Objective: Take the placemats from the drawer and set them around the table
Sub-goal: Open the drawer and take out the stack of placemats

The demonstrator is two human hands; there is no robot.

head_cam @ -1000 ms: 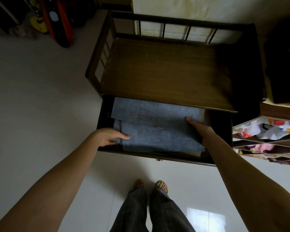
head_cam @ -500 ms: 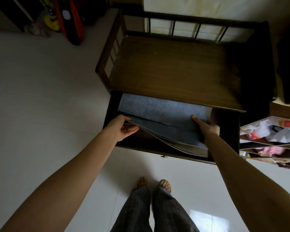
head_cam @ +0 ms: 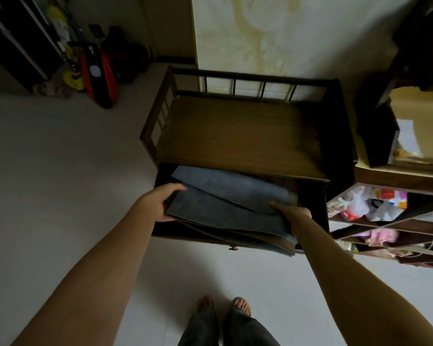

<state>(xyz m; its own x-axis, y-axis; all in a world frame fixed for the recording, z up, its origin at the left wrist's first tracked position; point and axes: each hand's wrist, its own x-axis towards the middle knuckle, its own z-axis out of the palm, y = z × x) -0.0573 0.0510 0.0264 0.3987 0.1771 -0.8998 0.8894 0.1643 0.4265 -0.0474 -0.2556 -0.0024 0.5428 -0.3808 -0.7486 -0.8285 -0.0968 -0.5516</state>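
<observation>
Between the fingers of the left hand (head_cam: pixel 158 204) and the right hand (head_cam: pixel 291 213), both gripping, a sagging stack of placemats (head_cam: pixel 225 211) hangs partly over the open drawer (head_cam: pixel 310 203). Lower mats may slide out, since the layers fan apart. No readable writing.

No lettering I can read anywhere here. The colourful packets (head_cam: pixel 375 203) on the shelf to the right carry print, but it's far too blurred to make out.
</observation>
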